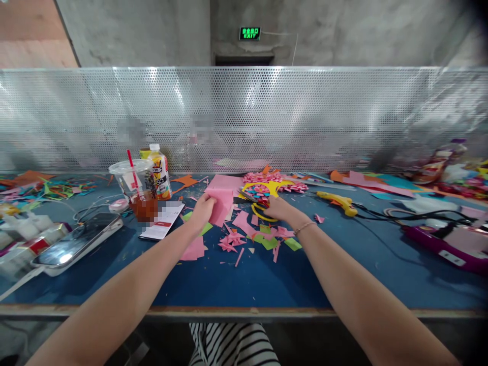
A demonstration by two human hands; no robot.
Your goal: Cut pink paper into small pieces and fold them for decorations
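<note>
blue table (244,279), paper scraps (263,239), perforated metal screen (305,117)

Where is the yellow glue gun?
In the head view the yellow glue gun lies on the blue table, right of the right hand that grips the yellow scissors, with its black cord trailing off to the right.

Yellow-handled scissors (258,203): largely hidden under right hand (280,207); blurred patch on white printed card (162,219); purple plastic device (450,244) cut off at right edge
</note>
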